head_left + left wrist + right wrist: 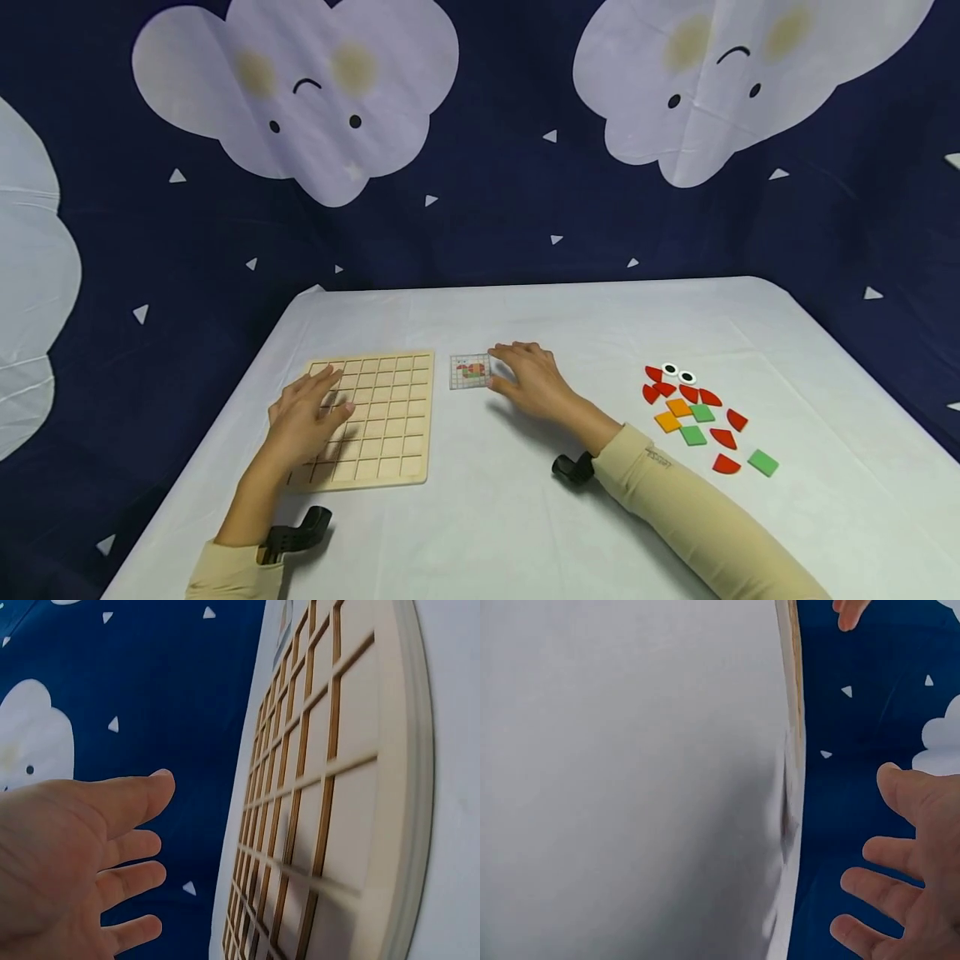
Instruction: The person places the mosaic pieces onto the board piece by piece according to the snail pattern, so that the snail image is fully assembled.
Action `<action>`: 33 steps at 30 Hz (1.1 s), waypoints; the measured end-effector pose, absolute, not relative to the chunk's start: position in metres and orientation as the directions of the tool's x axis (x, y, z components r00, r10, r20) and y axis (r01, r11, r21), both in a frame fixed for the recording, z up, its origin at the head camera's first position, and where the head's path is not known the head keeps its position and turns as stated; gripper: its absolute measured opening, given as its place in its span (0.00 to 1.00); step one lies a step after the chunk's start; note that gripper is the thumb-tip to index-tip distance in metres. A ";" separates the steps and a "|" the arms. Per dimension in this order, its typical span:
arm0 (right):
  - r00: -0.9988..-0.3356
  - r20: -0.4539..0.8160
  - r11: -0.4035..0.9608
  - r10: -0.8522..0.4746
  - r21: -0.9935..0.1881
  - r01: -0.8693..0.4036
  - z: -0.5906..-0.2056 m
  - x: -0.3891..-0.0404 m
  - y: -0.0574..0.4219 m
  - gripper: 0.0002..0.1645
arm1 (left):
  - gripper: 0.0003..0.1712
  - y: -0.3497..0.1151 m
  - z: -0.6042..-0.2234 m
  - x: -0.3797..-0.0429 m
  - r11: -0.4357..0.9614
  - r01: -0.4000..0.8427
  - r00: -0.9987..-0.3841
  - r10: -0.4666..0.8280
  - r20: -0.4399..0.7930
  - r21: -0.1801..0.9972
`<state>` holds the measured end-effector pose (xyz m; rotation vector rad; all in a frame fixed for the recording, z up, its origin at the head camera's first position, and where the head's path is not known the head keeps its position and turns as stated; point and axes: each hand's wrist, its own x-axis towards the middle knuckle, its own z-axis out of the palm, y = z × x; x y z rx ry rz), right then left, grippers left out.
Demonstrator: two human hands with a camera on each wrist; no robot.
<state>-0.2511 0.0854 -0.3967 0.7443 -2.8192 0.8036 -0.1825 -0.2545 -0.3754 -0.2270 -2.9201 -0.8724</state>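
Note:
A wooden grid board (pixel 408 421) with shallow square cells lies at the left of the table. Over its left side hovers my left hand (pixel 303 418), fingers loosely extended and nothing in them; the left wrist view shows the same hand (pixel 82 862) raised off the board (pixel 390 750). Right of the board lies a small clear card (pixel 469 372) with a grid and a coloured figure. My right hand (pixel 534 383) is at the card's right edge, thumb and fingers apart. In the right wrist view this hand (pixel 907 877) has spread fingers and holds nothing.
On the right of the white table (pixel 510 533) lie several red quarter-round pieces (pixel 723 438), green squares (pixel 763 462), orange squares (pixel 667 422) and two round eye pieces (pixel 687 377). A dark blue cloth (pixel 495 242) with clouds hangs behind. Black wrist mounts (pixel 300 531) sit on both forearms.

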 end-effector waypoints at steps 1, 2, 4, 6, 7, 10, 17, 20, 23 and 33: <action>-0.871 0.237 0.737 -0.430 -0.466 -0.490 -0.397 -0.253 0.084 0.31 | 0.36 -0.257 -0.375 -0.182 0.823 0.162 -0.986 0.117 0.117 0.544; -0.871 0.234 0.735 -0.432 -0.469 -0.490 -0.398 -0.254 0.083 0.30 | 0.36 -0.259 -0.375 -0.182 0.820 0.154 -0.988 0.113 0.109 0.552; -0.871 0.231 0.733 -0.434 -0.472 -0.490 -0.399 -0.256 0.081 0.30 | 0.36 -0.263 -0.375 -0.182 0.815 0.143 -0.990 0.109 0.093 0.562; -0.874 0.228 0.731 -0.430 -0.480 -0.485 -0.400 -0.259 0.080 0.29 | 0.36 -0.267 -0.376 -0.183 0.811 0.136 -0.991 0.108 0.083 0.569; -0.873 0.227 0.731 -0.431 -0.480 -0.485 -0.400 -0.260 0.079 0.29 | 0.36 -0.269 -0.376 -0.183 0.805 0.134 -0.991 0.109 0.079 0.578; -0.872 0.219 0.728 -0.437 -0.484 -0.486 -0.401 -0.263 0.076 0.28 | 0.35 -0.276 -0.378 -0.183 0.802 0.135 -0.991 0.112 0.075 0.582; -0.877 0.191 0.725 -0.442 -0.500 -0.474 -0.400 -0.268 0.069 0.27 | 0.33 -0.294 -0.382 -0.186 0.795 0.131 -0.991 0.110 0.071 0.592; -0.881 0.183 0.731 -0.436 -0.499 -0.466 -0.400 -0.271 0.067 0.26 | 0.33 -0.303 -0.384 -0.186 0.789 0.121 -0.992 0.108 0.058 0.603; -0.887 0.169 0.740 -0.429 -0.497 -0.453 -0.400 -0.273 0.065 0.26 | 0.34 -0.310 -0.386 -0.188 0.788 0.115 -0.993 0.111 0.044 0.605; -0.909 0.115 0.768 -0.401 -0.499 -0.402 -0.403 -0.281 0.062 0.26 | 0.35 -0.332 -0.396 -0.195 0.763 0.112 -0.990 0.139 0.009 0.637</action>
